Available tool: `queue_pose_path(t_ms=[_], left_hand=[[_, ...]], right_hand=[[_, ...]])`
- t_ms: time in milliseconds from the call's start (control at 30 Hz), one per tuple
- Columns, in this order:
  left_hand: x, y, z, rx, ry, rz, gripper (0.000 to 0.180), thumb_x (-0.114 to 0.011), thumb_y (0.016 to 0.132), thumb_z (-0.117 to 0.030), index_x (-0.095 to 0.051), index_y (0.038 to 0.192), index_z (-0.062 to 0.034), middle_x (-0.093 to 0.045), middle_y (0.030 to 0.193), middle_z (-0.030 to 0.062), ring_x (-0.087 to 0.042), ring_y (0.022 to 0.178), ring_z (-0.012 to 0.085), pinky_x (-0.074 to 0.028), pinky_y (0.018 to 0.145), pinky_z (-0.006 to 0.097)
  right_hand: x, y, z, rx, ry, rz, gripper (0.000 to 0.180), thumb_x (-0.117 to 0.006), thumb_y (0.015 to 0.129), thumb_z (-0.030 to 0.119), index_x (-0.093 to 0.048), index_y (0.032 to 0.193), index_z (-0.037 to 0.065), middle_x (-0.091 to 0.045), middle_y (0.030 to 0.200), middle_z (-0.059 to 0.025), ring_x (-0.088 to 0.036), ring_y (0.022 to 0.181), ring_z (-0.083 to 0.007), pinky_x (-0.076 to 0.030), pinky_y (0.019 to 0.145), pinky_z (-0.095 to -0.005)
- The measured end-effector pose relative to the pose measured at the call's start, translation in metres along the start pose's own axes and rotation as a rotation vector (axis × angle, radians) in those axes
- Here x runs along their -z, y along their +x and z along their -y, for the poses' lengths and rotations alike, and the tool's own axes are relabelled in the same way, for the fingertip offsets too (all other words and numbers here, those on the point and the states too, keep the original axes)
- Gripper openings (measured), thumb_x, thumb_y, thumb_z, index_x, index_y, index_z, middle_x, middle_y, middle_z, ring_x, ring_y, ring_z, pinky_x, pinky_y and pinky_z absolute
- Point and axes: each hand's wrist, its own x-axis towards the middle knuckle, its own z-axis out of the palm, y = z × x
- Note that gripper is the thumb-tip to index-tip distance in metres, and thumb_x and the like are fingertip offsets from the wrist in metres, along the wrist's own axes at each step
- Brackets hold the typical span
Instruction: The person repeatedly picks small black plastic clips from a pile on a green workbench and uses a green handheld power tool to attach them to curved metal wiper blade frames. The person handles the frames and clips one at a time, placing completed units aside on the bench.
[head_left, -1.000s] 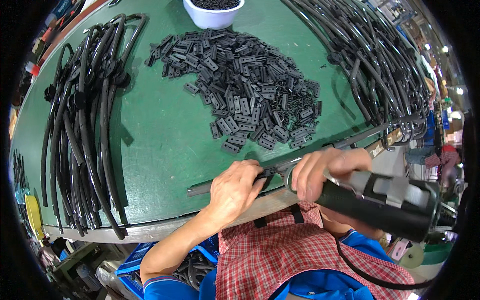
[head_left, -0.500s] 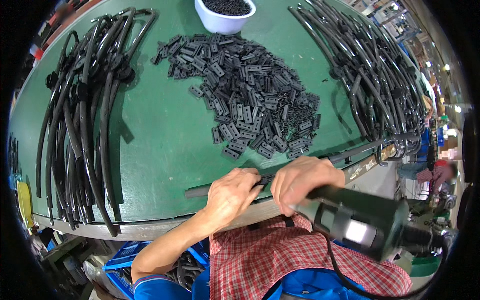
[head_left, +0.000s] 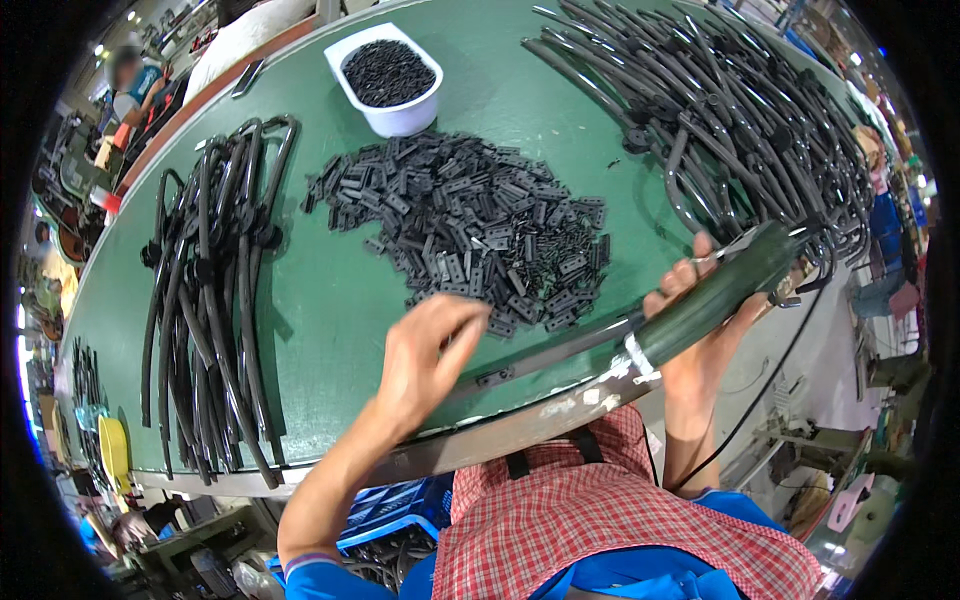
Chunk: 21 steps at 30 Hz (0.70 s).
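Head view, from where I am standing, is showing two different grips. Right hand [head_left: 700, 355]: fingers are wrapping around the dark barrel of the power driver [head_left: 715, 300]. Left hand [head_left: 425, 350]: fingers are curling, thumb and forefinger resting close together; I cannot tell whether they are pinching anything small.

The bar [head_left: 580, 345] is lying along the near edge of the green table [head_left: 330, 370], below the left fingertips and running rightward behind the driver. One small plate [head_left: 495, 378] is sitting at the bar's left part. A heap of plates [head_left: 430, 200] is spreading just beyond the left fingertips, with loose screws [head_left: 570, 240] on its right side.

Handling: the bar is looking stiff, smooth and fairly light, so it is probably inclined to slide or roll; gripping beside the plate is likely giving the steadiest hold. The driver is appearing heavier and rigid; gripping mid-barrel is probably balancing it best.
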Motion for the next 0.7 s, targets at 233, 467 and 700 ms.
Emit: queue_pose_path(t_ms=[233, 467, 700], left_hand=[[-0.076, 0.099, 0.024, -0.29, 0.532, 0.166, 0.021, -0.068, 0.076, -0.013, -0.064, 0.096, -0.005, -0.06, 0.089, 0.0083, -0.056, 0.089, 0.0283, -0.048, 0.079, 0.037], [-0.093, 0.097, 0.038, -0.199, 0.446, 0.059, 0.015, -0.07, 0.075, -0.014, -0.061, 0.083, -0.006, -0.058, 0.082, 0.0089, -0.055, 0.083, 0.0279, -0.048, 0.073, 0.039], [-0.095, 0.095, 0.027, -0.278, 0.494, 0.072, 0.017, -0.069, 0.075, -0.015, -0.061, 0.087, -0.0046, -0.058, 0.09, 0.0087, -0.055, 0.089, 0.0275, -0.049, 0.074, 0.038]], right_hand=[[0.025, -0.031, 0.009, -0.225, -0.007, 0.044, 0.086, -0.046, 0.08, 0.075, -0.044, 0.131, 0.005, -0.058, 0.094, -0.0092, -0.057, 0.057, -0.0168, -0.049, 0.05, -0.0346], [0.038, -0.032, 0.023, -0.184, -0.055, 0.017, 0.089, -0.048, 0.077, 0.078, -0.044, 0.131, 0.008, -0.058, 0.092, -0.0089, -0.055, 0.054, -0.0174, -0.047, 0.05, -0.034], [0.01, -0.027, 0.014, -0.108, -0.114, 0.033, 0.09, -0.05, 0.075, 0.078, -0.043, 0.133, 0.009, -0.059, 0.088, -0.0075, -0.057, 0.055, -0.018, -0.048, 0.051, -0.0343]])
